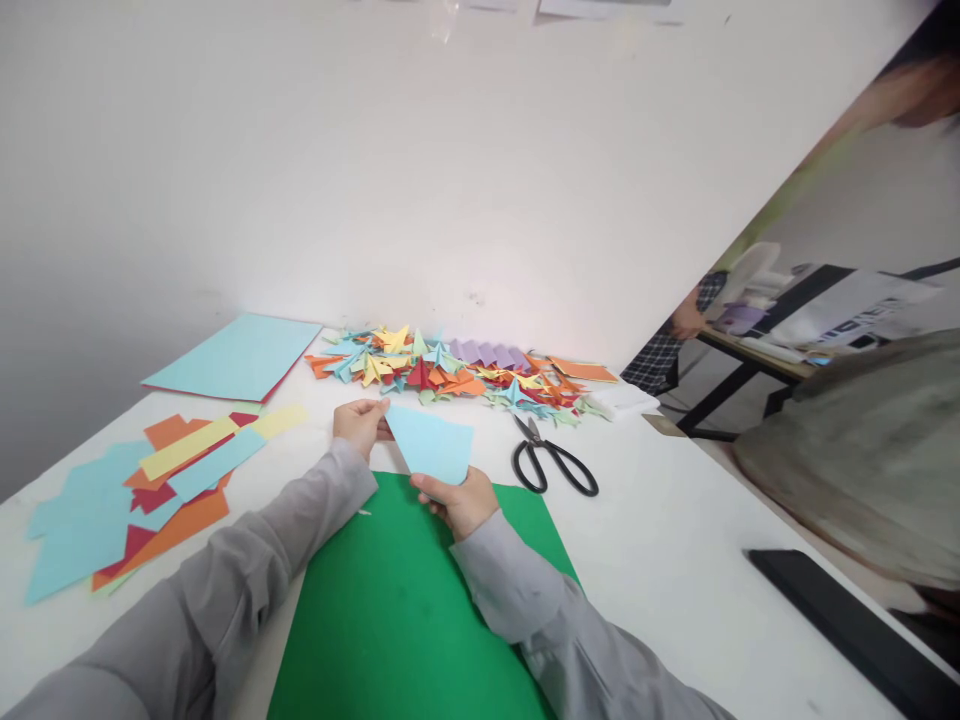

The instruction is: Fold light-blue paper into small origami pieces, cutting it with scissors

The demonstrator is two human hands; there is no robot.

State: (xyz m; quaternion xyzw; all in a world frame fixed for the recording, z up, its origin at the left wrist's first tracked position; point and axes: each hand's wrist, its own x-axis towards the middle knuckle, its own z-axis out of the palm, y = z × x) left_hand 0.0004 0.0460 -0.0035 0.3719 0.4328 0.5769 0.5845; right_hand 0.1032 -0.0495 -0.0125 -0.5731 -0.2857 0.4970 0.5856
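pinches light-blue paper (435, 445) between closed fingers of left hand (360, 425) and right hand (461, 500), near green sheet (405, 600) and scissors (535, 439).

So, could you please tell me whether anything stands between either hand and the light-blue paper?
Nothing visible does: the left hand pinches the light-blue paper at its upper-left corner, and the right hand holds its lower edge.

Black slab (847, 625): lies flat to my right.
White bag (844, 315): dark lettering, beyond my right side.
Plaid sleeve (709, 290): on another person, far right.
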